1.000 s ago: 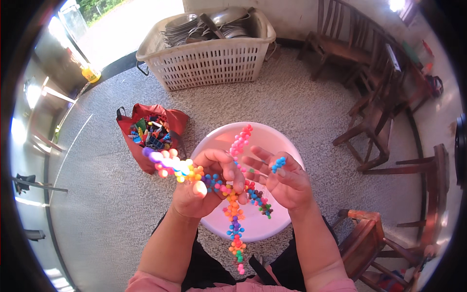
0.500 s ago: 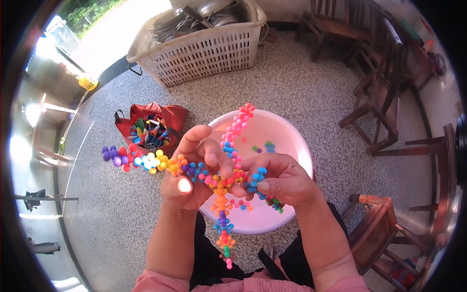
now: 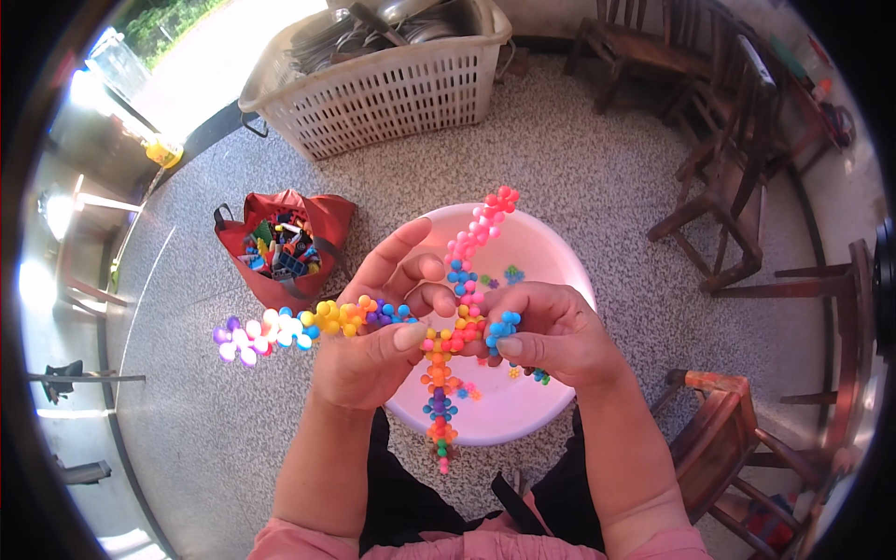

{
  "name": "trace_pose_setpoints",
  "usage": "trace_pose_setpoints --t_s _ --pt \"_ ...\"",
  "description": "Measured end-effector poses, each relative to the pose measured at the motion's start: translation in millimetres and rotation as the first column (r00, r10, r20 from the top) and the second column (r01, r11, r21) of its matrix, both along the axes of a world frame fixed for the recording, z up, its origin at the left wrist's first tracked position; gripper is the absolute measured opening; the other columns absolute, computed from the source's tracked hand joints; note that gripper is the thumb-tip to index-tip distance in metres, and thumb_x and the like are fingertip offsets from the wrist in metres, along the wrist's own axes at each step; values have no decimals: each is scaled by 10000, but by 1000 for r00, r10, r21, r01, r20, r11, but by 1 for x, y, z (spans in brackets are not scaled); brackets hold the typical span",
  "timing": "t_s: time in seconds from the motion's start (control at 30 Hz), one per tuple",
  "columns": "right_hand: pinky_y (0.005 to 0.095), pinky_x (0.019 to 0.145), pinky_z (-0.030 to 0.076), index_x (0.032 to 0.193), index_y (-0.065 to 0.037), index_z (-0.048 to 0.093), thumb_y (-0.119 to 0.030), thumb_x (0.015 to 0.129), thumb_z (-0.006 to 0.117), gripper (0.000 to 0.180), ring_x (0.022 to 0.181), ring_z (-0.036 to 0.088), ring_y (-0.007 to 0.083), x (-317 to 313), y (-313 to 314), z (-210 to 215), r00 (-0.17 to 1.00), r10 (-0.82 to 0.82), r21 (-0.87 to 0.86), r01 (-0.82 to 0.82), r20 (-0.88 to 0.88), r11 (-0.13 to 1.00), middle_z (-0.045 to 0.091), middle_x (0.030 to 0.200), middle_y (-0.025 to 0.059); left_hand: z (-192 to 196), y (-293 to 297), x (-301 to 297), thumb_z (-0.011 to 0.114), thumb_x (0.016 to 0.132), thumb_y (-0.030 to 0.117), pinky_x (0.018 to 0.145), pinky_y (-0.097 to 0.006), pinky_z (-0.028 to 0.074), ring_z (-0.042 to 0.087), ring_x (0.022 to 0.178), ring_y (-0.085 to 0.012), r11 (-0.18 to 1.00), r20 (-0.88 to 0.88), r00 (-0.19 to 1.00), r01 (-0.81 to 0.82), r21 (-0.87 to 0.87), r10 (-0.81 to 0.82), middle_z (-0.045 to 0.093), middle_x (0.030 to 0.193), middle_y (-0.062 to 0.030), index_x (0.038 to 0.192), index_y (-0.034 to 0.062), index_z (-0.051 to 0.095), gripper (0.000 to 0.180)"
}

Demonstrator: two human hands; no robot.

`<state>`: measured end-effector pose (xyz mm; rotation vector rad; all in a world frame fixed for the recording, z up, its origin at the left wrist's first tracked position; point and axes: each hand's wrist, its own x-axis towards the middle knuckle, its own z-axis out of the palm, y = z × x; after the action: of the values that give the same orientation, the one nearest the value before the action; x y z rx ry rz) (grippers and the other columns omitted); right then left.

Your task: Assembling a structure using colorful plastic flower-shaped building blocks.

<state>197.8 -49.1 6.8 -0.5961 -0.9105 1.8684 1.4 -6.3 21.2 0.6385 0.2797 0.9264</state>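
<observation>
Over the pink basin I hold a branched toy made of ball-tipped, flower-shaped interlocking pieces. One arm of it runs left in yellow, white and purple, one rises in pink and red, and one hangs down in orange, purple and green. My left hand pinches it near the centre, thumb across the joint and upper fingers raised. Blue pieces sit between the thumb and fingers of my right hand, beside the centre. Green pieces show just below that hand; my fingers hide how they join.
Loose flower-shaped pieces lie in the basin. Left of it stands a red bag of mixed building blocks. A white slotted basket holding metal cookware is farther back. Wooden chairs line the right side on the speckled floor.
My left thumb has moved rightward onto the toy's centre. The toy has turned: its upper arm shifted right and its left arm dropped. My right hand keeps hold of the blue pieces.
</observation>
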Motion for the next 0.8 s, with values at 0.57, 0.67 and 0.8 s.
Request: trace_pose_setpoints --t_s 0.57,0.67,0.8 --pt "211 628 466 960 -13 583 -103 805 637 187 716 576 96 2 -3 0 976 -172 -80 183 130 980 616 830 37 -11 -10 1 768 632 15 766 -261 502 582 897 -140 985 -320 934 173 27 -155 589 998 -72 1151 -4 479 595" --pt "220 653 475 949 -7 587 -92 809 628 168 722 581 103 5 -5 5 988 -131 -119 140 81 983 617 833 42 -11 -13 1 764 625 -6 763 -262 502 597 864 -145 987 -378 912 155 -47 -161 608 957 -83 1107 -18 509 545" --pt "243 687 485 945 -2 584 -77 810 622 159 752 596 122 11 -6 5 980 -169 -113 181 106 977 619 844 51 -13 -17 -1 744 643 -22 715 -274 518 620 823 -180 988 -366 920 107 -112 -141 623 919 -124 1061 -35 535 468"
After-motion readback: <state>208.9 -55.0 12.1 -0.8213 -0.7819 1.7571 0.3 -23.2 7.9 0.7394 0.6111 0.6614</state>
